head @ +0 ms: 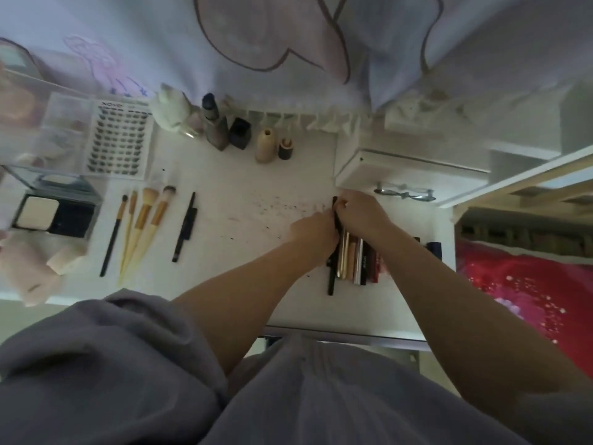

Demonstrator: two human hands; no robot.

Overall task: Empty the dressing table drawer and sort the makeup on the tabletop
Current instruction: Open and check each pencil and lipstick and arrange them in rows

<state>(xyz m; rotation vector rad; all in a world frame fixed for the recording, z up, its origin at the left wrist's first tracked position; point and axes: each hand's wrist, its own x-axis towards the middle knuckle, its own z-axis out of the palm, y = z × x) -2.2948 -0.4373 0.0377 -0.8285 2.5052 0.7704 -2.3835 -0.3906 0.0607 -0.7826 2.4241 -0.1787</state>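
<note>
A: What are the hands doing?

B: Both are meeting at the far end of a black pencil (332, 252). The left hand (316, 231) is curling round it from the left, and the right hand (361, 213) is pinching its far tip from the right. They seem to be sharing that one pencil, maybe working on its cap.

A: How is it lying?

B: Its long axis is running near to far, with the near end pointing toward the person. It is sitting at the left edge of a row of tubes (356, 258), all lined up the same way on the right part of the desk (244, 200).

A: So which hand is nearer for setting it down?

B: The left, I'd judge, since the pencil is lying on its side of the row.

A: And the rest?

B: The brushes (141, 223) are lying sorted on the left, another pencil (185, 226) just right of them, a compact (54, 215) farther left, and bottles (237, 130) are standing along the far edge.
</note>
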